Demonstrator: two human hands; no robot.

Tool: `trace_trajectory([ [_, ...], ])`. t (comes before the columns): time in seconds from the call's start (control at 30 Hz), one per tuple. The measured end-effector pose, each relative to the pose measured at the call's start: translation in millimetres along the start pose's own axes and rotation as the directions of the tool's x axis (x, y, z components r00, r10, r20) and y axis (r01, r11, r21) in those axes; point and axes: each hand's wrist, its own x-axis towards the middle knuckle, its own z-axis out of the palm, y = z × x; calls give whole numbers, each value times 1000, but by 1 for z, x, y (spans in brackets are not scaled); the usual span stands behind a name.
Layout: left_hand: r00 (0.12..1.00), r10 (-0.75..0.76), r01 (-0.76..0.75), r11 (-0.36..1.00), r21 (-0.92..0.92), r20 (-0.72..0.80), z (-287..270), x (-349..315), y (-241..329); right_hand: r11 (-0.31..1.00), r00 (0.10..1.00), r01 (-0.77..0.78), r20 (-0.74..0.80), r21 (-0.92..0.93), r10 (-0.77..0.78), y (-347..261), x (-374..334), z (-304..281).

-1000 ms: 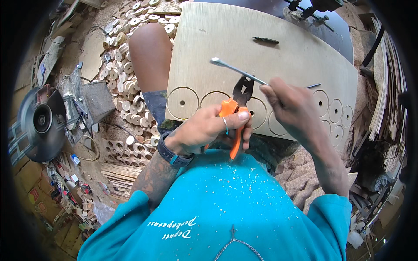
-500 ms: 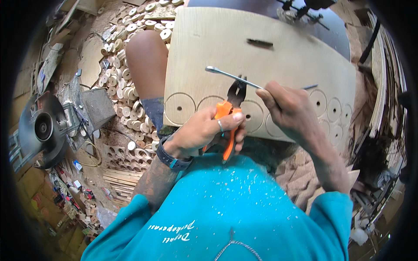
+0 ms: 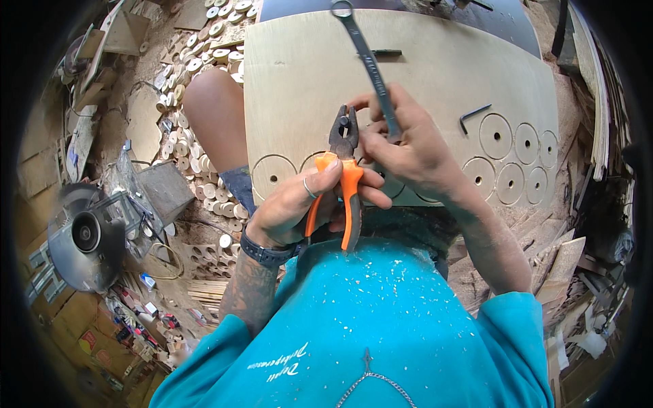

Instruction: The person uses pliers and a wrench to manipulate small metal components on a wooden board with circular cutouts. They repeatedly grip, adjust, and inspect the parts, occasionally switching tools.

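My left hand [image 3: 299, 200] is closed round orange-and-black pliers [image 3: 349, 180], their jaws pointing away from me. A small dark round piece [image 3: 344, 122] sits between the jaws; its kind is too small to make out. My right hand [image 3: 411, 143] grips a combination wrench [image 3: 371, 64], whose ring end points up and away. The right fingertips are beside the plier jaws, and partly hidden by the wrench and hand. Under both hands lies a pale plywood board [image 3: 306, 75] marked with cut circles, each with a hole at its centre.
An L-shaped hex key [image 3: 475, 117] and a slim dark piece [image 3: 386, 52] lie on the board. Wooden discs [image 3: 194, 64] are heaped at the left, beyond my knee [image 3: 214, 119]. A machine with a round disc [image 3: 86, 234] stands further left. Plywood strips [image 3: 598, 88] lean at the right.
My right hand has moved left to the plier jaws, and the wrench has swung from pointing left to pointing away from me. The hex key now shows fully.
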Motion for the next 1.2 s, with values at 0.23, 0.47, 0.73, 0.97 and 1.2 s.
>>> trace_trajectory([
  [0.23,999,12,-1,981,193,-52,11,-14,14,982,998,34,-37,-187,-42,-8,2,7],
  [0.47,1000,2,-1,998,-57,13,16,-16,18,984,999,-26,-47,-178,18,-6,4,6],
  [0.73,999,-52,52,999,3,-2,14,-20,14,984,997,-76,-27,-162,73,-5,1,7],
  [0.97,992,-97,106,988,-113,87,10,-17,14,982,996,-86,10,-169,89,-1,1,5],
  [1.2,995,-72,72,997,-4,75,10,-15,11,978,999,-31,-23,-207,26,2,1,6],
])
